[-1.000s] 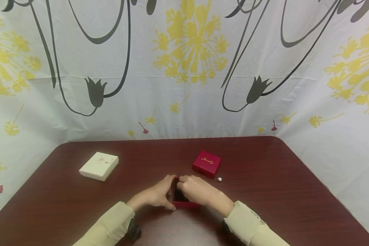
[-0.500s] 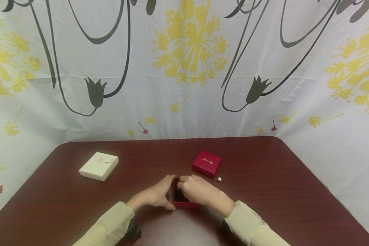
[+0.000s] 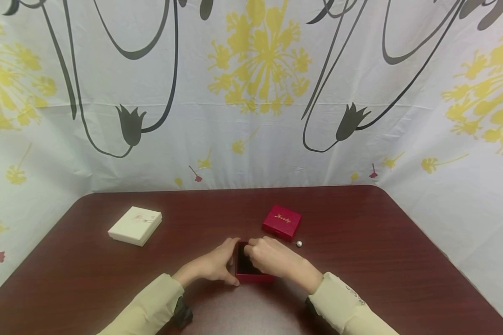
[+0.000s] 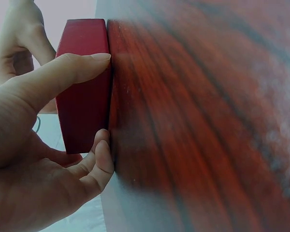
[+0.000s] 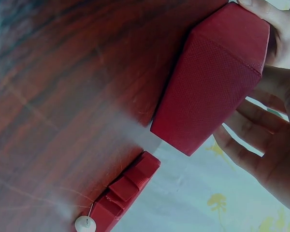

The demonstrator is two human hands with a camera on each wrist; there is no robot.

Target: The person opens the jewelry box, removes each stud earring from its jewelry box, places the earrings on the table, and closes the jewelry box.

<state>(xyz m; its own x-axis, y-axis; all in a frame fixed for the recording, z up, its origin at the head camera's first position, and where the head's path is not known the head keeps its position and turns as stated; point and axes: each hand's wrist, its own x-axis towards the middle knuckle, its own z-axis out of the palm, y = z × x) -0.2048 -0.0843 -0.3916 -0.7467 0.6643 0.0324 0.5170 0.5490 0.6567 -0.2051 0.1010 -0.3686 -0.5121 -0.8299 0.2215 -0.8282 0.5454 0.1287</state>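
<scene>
My left hand (image 3: pixel 214 264) grips the small open red jewelry box (image 3: pixel 254 279) from its left. In the left wrist view, its thumb presses one side wall and fingers curl round the opposite side of the red box (image 4: pixel 84 111). From the right, my right hand (image 3: pixel 272 257) reaches over the opening, with fingers bent into the dark interior. The right wrist view has these right-hand fingers (image 5: pixel 249 128) behind the rim. Their tips are hidden, and I cannot tell whether they hold anything. A red lid (image 3: pixel 282 221) with gold lettering lies just behind the box.
A white pearl (image 3: pixel 299 244) on a thin metal pin lies against the lid's near right corner. At the back left of the dark wooden table (image 3: pixel 201 214) sits a closed cream box (image 3: pixel 136 225). A patterned curtain (image 3: pixel 218 167) hangs behind the table.
My right hand has shifted slightly rightward, and its fingers are a little farther from the box's left wall. The left hand, lid, pearl and cream box have stayed put.
</scene>
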